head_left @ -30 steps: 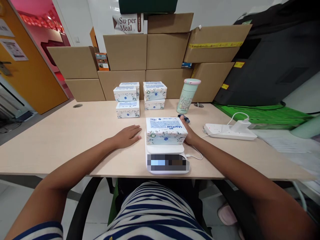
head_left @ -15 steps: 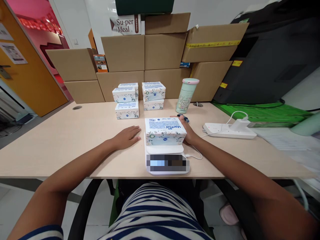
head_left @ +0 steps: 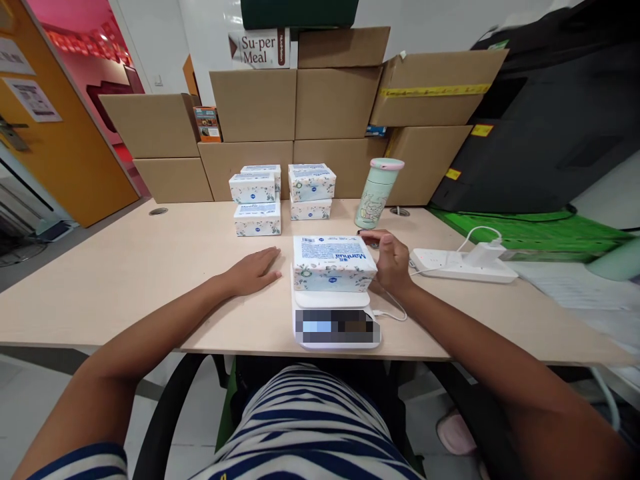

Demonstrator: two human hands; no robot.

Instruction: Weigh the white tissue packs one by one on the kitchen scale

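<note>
A white floral pack of tissues marked Manhua (head_left: 334, 263) lies on a white scale (head_left: 333, 300), whose display is blurred out. To the left of the scale my left hand (head_left: 254, 272) rests flat on the table, fingers stretched, holding nothing. My right hand (head_left: 393, 262) is just right of the pack, thumb up and fingers bent toward its far side. A small dark thing (head_left: 373, 245) shows by those fingers, largely covered; its kind is unclear. Behind, similar tissue packs stand in two stacks, a left stack (head_left: 257, 219) and a right stack (head_left: 311, 183).
A mint tumbler with a pink lid (head_left: 380, 193) stands behind my right hand. Further right lies a white power strip (head_left: 463, 265) with a plugged-in charger (head_left: 486, 253). A white cable (head_left: 397, 310) runs from the scale. Cardboard boxes (head_left: 253, 107) line the table's back.
My right hand has drawn back slightly and turned thumb-up, its fingers bending over the small dark thing. The left hand and the pack on the scale stay put; the view shifts slightly.
</note>
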